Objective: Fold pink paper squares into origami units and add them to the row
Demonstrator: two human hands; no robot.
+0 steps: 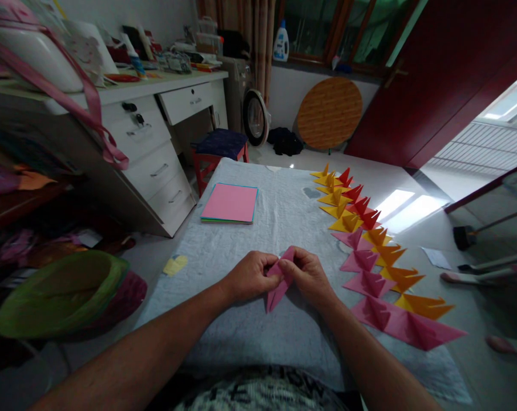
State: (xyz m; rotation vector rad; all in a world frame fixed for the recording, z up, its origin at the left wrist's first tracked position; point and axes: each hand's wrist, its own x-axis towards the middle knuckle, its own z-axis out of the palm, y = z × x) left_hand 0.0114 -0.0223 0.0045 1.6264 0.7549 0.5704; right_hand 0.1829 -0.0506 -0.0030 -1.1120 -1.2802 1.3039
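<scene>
My left hand and my right hand both pinch a folded pink origami paper above the cloth, near the front of the table. The paper is a narrow, pointed shape, its lower end split in two and tilted toward me. Fingers of both hands cover its middle. Beyond my left hand lies a stack of square paper sheets, pink on top with blue and green edges below. To the right of my right hand stand rows of finished paper cranes in pink, orange, yellow and red.
A pale cloth covers the table. A yellow patch shows at its left edge. Left are a green-rimmed basket and a white desk. Behind stand a stool and a round wooden board.
</scene>
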